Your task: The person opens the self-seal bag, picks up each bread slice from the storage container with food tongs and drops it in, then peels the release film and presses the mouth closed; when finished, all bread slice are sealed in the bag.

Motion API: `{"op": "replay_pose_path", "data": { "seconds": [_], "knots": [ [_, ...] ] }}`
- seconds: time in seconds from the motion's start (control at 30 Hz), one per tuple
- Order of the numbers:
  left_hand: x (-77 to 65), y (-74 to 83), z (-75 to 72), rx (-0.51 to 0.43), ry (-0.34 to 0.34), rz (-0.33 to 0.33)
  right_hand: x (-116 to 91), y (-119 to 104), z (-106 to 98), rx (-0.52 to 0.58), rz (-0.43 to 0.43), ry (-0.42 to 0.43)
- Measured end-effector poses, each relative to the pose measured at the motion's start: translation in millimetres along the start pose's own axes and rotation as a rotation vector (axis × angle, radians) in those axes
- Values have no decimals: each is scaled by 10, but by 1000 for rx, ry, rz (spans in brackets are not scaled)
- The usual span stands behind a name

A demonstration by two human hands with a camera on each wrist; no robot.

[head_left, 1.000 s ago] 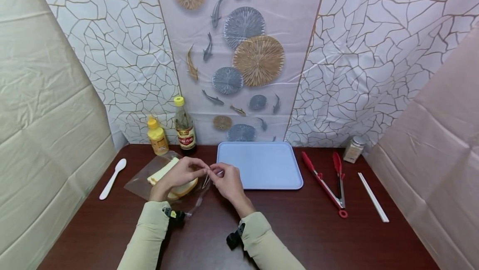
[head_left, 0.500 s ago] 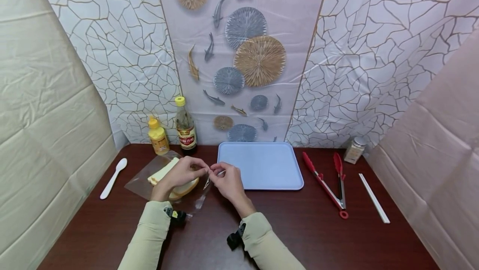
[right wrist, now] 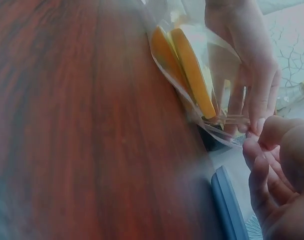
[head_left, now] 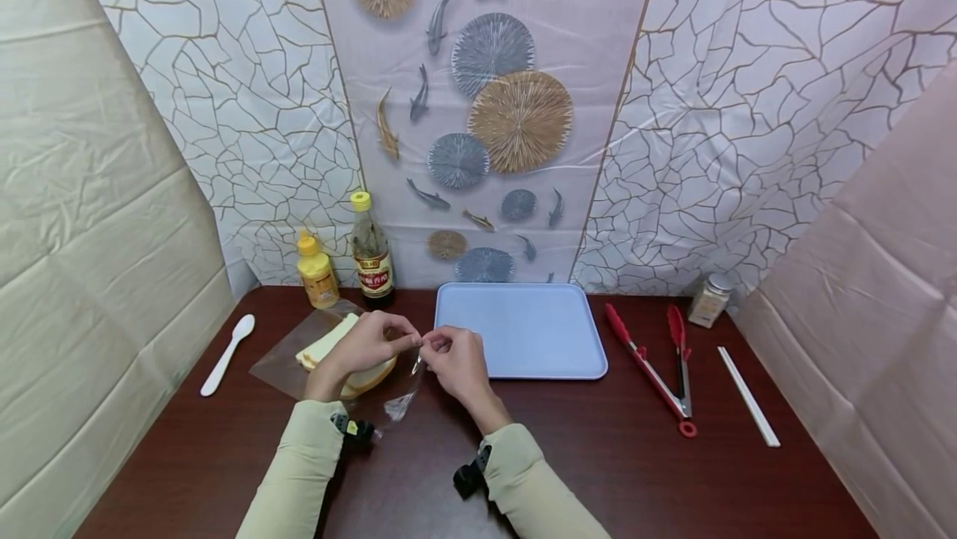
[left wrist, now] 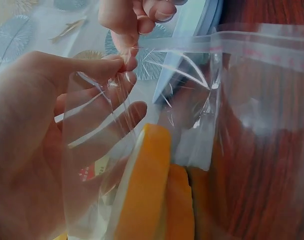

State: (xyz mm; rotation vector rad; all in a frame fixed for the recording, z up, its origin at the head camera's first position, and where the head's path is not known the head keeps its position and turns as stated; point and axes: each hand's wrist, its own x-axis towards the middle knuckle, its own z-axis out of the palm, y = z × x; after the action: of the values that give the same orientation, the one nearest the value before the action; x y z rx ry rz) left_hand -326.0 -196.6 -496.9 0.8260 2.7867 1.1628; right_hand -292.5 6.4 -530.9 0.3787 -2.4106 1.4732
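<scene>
Two bare hands meet over the left part of the brown surface [head_left: 583, 448] in the head view. The left hand [head_left: 362, 348] and right hand [head_left: 458, 366] pinch the rim of a clear bag [head_left: 280, 360] between fingertips, each grip pressed together on the film. Compared with half a second ago, the bright glint on the hanging film below the fingers has spread wider, while the hands keep nearly the same place. Bread slices [head_left: 325, 344] lie inside the bag, partly covered by the left hand. Behind stand a yellow squeeze bottle [head_left: 317, 277] and a dark sauce bottle [head_left: 371, 265]; a white spoon [head_left: 228, 355] lies left of the bag. The right hand hides the near left corner of a blue tray [head_left: 521, 331]. Farther right are red-handled tongs [head_left: 661, 384], a shaker jar [head_left: 709, 303] and white chopsticks [head_left: 748, 396].

From the left wrist, the left thumb and finger nip gathered film just beside the right fingertips. The bag's sealing strip runs off to the right, and its film lies in front of the crusts and some fingers.

From the right wrist, the curled right fingers nearly touch the left ones at the rim; the exact contact is blurred. The tray's edge shows below.
</scene>
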Motion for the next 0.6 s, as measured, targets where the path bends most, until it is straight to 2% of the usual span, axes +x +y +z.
{"op": "replay_pose_path", "data": {
  "seconds": [0.2,0.4,0.5,0.6],
  "knots": [
    [4,-27,2,-12,15,-4,12,3,7,147,62,-39],
    [9,-47,-1,-36,43,-33,-1,-22,15,292,95,-37],
    [9,-62,-3,-47,49,-33,-6,-25,25,338,98,-47],
    [7,-64,-9,-63,45,-28,-6,-15,38,338,101,-58]
  ]
}}
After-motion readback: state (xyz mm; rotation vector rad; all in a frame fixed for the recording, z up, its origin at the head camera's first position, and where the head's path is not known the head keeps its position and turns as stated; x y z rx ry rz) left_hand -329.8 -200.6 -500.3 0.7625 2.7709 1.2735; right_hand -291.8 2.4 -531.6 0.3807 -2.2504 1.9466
